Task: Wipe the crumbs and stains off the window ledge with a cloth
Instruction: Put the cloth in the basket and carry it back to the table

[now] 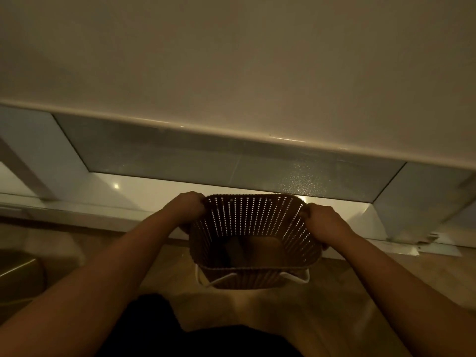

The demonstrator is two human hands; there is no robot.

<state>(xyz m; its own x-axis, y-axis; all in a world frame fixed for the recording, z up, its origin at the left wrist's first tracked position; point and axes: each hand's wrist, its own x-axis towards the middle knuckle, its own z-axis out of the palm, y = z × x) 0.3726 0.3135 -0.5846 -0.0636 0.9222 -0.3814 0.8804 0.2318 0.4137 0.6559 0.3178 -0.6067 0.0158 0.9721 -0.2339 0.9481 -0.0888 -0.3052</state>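
A brown perforated plastic basket (253, 217) hangs in front of me, held by both sides of its rim. My left hand (189, 206) grips the left rim and my right hand (324, 217) grips the right rim. The basket's far rim sits level with the glossy white window ledge (144, 194), which runs left to right below the frosted glass (180, 153). Dark shapes lie in the bottom of the basket; I cannot tell what they are. No cloth is visible.
A white frame (231, 130) caps the window above the glass. White reveals (417, 199) close the ledge at right and left. Below is a wooden floor (386, 274). A dark box-like object (18, 276) stands at the lower left.
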